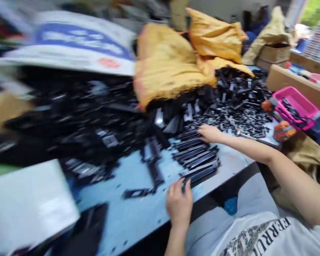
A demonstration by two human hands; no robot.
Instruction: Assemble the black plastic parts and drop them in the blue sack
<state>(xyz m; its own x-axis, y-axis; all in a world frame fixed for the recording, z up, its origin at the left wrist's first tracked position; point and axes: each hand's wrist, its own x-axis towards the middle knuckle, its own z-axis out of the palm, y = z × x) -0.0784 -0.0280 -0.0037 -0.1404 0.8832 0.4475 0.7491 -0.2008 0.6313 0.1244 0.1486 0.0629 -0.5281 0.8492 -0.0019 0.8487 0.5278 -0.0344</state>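
Observation:
Several long black plastic strips lie side by side in a row on the light blue tabletop. At the near end of the row is my left hand, thumb and fingers apart beside the left end of the nearest strip. Whether it touches that strip is unclear. My right hand is over the far strips, its fingers curled together at their right ends; the fingertips are partly hidden. Left of the row, more black plastic parts lie loose, one a flat frame-like piece.
Heaps of black parts spread across the back, below yellow sacks and a white sack. A pink basket and orange-handled tool are at the right. A white box-like object stands at the near left. Much is blurred.

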